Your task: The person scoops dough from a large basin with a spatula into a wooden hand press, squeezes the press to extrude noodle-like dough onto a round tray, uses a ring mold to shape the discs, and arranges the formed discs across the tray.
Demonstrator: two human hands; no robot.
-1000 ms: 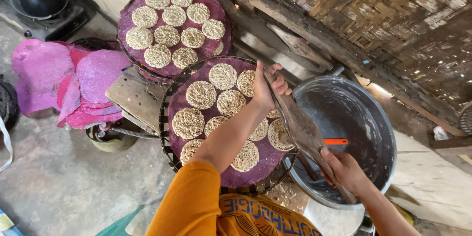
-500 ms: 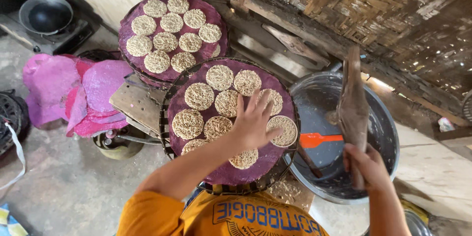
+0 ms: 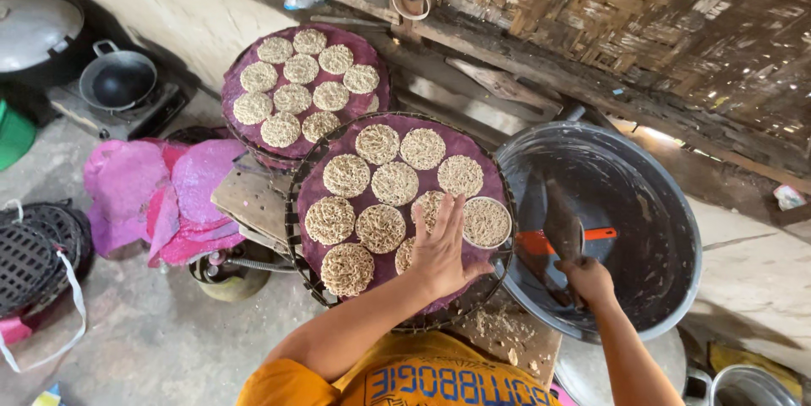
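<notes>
Over the round tray (image 3: 314, 196), the left hand (image 3: 442, 247) lies flat, released; the right hand (image 3: 586, 279) grips a spatula (image 3: 561, 224).

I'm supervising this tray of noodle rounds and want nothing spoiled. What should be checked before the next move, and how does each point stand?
1. Left hand flat on the rounds at the near tray's right side: ok.
2. Right hand grips the spatula: ok.
3. Spatula blade over the big grey basin, off the tray: ok.
4. Newest round lies inside the rim: ok.
5. Free spot left on the tray: cannot tell.
6. Far tray undisturbed: ok.
</notes>
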